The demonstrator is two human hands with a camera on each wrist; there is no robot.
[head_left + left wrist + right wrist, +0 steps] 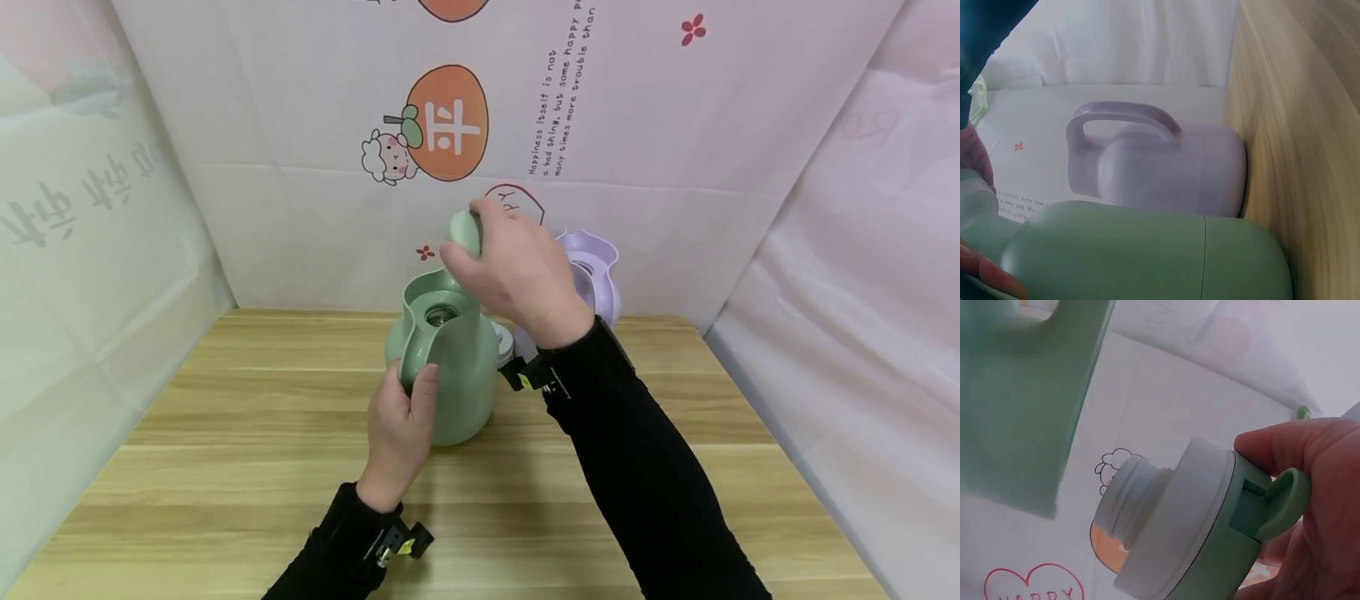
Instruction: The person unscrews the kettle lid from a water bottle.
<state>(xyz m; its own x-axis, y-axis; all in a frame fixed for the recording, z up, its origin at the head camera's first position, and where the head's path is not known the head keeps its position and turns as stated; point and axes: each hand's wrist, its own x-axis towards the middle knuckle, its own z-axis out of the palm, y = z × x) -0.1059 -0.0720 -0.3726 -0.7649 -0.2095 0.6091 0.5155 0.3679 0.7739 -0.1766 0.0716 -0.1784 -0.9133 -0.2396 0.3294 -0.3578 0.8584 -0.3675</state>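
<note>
Green plastic makes up one of the two vacuum jugs here: the green jug [450, 367] stands upright on the wooden surface [225, 467], roughly at its middle, with its mouth uncovered and a metal-rimmed opening showing inside the collar. Just behind it and to the right stands the one lilac jug [592, 275], close beside it near the back wall; the left wrist view shows its looped handle and rounded body next to the green one.

Two hands are at work. The left hand [397, 429] has its fingers curled round the green jug's handle, thumb up against the side. The right hand [517, 271] is raised above the jug's mouth and grips the one green lid [465, 233], fingers wrapped over its top. In the right wrist view the lid [1191, 519] shows a pale threaded stopper on its underside and a small green tab at its edge, clear of the jug and tilted.

Both arms wear black sleeves [645, 475], each with one small strapped device at the wrist. White sheets printed with one orange cartoon fruit, a sheep and lines of text enclose the surface on three sides.
</note>
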